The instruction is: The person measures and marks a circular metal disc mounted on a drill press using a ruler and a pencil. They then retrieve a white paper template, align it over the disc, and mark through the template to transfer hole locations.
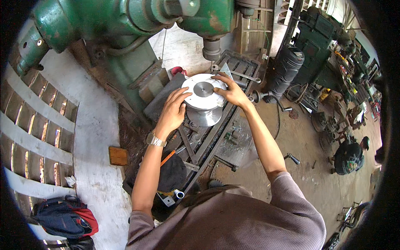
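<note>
A round white disc (196,101) with a grey metal centre (203,88) lies on top of a shiny flanged metal piece (205,118), on the slotted machine table. My left hand (171,111), with a metal-band watch on the wrist, grips the disc's left edge, its fingertips on the upper face. Around the right edge, my right hand (233,91) has its thumb on the face near the metal centre and its fingers curled at the far rim. A pale, pointed flat piece (226,69) shows just behind the right fingers; its kind is unclear.
Above is a green machine head with a spindle (211,49). A wrench (243,76) lies on the machine table (245,61); a dark cap (172,171) and orange pencil (168,158) sit nearer me. Crank handles (293,158) jut out right. Someone crouches (349,157) at far right.
</note>
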`<state>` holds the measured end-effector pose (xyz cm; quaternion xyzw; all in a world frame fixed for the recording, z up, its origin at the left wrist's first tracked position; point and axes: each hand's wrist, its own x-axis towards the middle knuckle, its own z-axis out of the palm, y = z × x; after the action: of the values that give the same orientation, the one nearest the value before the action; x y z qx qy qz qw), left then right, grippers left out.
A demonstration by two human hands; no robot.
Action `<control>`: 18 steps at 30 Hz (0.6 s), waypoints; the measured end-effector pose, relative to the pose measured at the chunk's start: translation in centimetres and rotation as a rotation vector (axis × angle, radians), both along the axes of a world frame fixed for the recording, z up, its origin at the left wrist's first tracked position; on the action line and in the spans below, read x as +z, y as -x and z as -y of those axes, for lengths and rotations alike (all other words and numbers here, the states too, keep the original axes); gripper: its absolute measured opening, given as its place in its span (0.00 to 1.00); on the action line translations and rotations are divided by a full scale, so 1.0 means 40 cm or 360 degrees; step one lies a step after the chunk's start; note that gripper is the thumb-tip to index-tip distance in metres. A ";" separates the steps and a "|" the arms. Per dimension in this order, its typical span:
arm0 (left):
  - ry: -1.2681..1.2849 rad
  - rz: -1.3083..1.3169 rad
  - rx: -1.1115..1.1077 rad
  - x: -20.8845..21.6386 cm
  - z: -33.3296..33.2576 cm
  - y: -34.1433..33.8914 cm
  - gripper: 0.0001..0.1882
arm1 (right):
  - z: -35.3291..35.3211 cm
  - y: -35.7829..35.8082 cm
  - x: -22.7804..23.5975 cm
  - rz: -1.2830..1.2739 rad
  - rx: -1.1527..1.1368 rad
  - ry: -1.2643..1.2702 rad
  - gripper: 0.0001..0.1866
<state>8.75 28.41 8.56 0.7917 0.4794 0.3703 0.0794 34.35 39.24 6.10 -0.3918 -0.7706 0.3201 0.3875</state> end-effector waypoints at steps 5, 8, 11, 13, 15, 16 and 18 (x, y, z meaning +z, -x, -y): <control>0.0040 -0.0097 -0.0082 -0.036 -0.029 0.032 0.18 | 0.061 -0.010 0.013 0.0166 -0.0084 -0.0051 0.30; -0.0002 -0.0141 -0.0119 -0.044 -0.034 0.044 0.18 | 0.091 -0.004 0.016 0.0341 -0.0161 -0.0129 0.32; -0.0048 -0.0151 -0.0166 -0.044 -0.045 0.052 0.17 | 0.096 0.003 0.018 0.0376 -0.0174 -0.0116 0.32; -0.0073 -0.0139 -0.0215 -0.042 -0.054 0.058 0.17 | 0.088 0.004 0.020 0.0360 -0.0149 -0.0083 0.32; -0.0092 -0.0121 -0.0278 -0.040 -0.066 0.066 0.17 | 0.078 0.002 0.024 0.0352 -0.0133 -0.0067 0.30; -0.0094 -0.0114 -0.0305 -0.040 -0.072 0.071 0.16 | 0.075 0.002 0.026 0.0375 -0.0129 -0.0081 0.30; -0.0089 -0.0106 -0.0350 -0.038 -0.084 0.080 0.16 | 0.077 0.006 0.029 0.0406 -0.0143 -0.0109 0.30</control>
<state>5.55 31.78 7.03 0.8533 0.3814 0.3462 0.0814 34.12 36.16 7.27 -0.4501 -0.8058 0.2233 0.3135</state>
